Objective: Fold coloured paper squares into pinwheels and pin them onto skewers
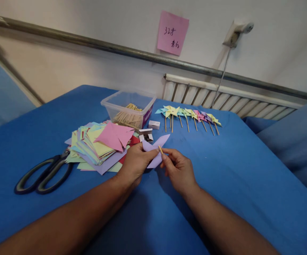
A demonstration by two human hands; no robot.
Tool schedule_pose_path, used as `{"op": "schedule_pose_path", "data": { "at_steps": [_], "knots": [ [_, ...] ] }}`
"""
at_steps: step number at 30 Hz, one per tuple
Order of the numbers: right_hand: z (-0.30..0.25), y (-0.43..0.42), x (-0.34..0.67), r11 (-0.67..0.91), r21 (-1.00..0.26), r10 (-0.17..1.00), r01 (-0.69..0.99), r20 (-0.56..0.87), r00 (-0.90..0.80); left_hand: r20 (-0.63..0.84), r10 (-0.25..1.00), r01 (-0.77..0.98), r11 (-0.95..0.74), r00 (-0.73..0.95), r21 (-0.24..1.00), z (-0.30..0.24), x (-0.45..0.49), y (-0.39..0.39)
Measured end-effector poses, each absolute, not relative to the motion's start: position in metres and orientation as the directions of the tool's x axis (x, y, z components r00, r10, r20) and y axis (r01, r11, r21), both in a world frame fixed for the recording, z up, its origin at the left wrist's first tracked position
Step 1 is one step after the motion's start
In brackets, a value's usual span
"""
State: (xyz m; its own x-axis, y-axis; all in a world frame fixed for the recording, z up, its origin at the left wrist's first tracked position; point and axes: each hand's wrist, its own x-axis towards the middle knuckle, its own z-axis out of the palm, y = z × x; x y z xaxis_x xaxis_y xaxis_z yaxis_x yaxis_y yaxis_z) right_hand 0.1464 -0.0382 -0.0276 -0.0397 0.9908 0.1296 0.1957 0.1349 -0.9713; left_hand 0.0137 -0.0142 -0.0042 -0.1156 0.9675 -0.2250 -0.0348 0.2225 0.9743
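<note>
My left hand (136, 163) is closed on a folded lilac paper pinwheel (155, 147), held just above the blue cloth. My right hand (177, 168) pinches a thin wooden stick (160, 149) whose tip meets the middle of the lilac paper. Both hands sit at the centre of the table, close together. Part of the paper is hidden behind my fingers.
A pile of coloured paper squares (97, 147) lies left of my hands, black scissors (43, 173) further left. Behind are a clear plastic box of sticks (128, 108), two small boxes (149, 131), and a row of finished pinwheels (187, 117). A pink note (172, 32) hangs on the wall.
</note>
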Motion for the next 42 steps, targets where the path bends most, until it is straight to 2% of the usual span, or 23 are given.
{"op": "schedule_pose_path", "data": {
  "at_steps": [34,42],
  "knots": [
    [-0.0294,-0.0373,0.1469,0.085,-0.967,0.995,0.241,0.095,0.031,-0.248,0.962,-0.032,0.246,-0.110,0.969,-0.0015,0.0135,-0.0156],
    [-0.0272,-0.0393,0.1450,0.090,-0.977,0.994,0.193,0.102,0.050,-0.259,0.959,-0.014,0.259,-0.112,0.966,-0.0039,0.0126,-0.0130]
  ]
}}
